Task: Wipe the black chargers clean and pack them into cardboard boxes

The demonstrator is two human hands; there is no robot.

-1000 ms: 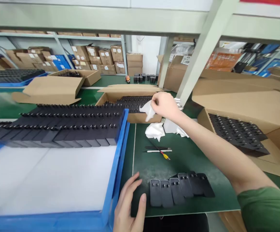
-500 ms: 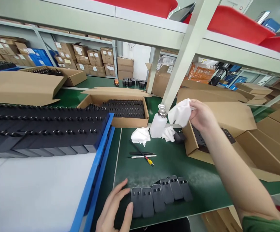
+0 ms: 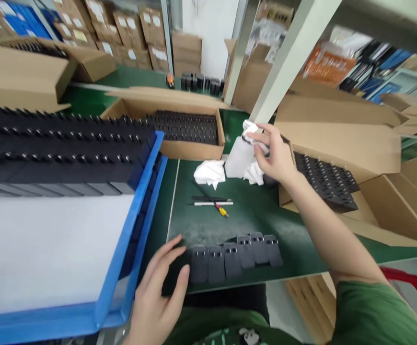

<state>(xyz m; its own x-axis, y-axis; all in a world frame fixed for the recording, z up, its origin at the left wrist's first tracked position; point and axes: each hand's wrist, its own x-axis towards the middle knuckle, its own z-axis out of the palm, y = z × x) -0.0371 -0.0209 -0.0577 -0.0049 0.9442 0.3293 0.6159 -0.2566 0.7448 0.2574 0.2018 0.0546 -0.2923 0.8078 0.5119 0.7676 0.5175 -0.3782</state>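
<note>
My right hand (image 3: 275, 155) holds a white wipe (image 3: 251, 132) pressed down on the top of a white plastic dispenser bottle (image 3: 237, 158) at the back of the green mat (image 3: 251, 215). My left hand (image 3: 160, 292) lies flat with its fingers spread at the mat's front edge. Its thumb touches the left end of a fanned row of several black plastic parts (image 3: 235, 256).
A blue tray (image 3: 136, 211) with rows of black parts and a white liner fills the left. Open cartons of black parts stand behind (image 3: 185, 127) and at the right (image 3: 323, 179). Crumpled wipes (image 3: 210, 172), a pen and tweezers (image 3: 212, 201) lie mid-mat. A shelf post (image 3: 283, 62) rises behind the bottle.
My right hand lifted a wipe, swung it right, then brought it down onto the bottle's top. The left hand stayed by the row of parts. The view tilted downward.
</note>
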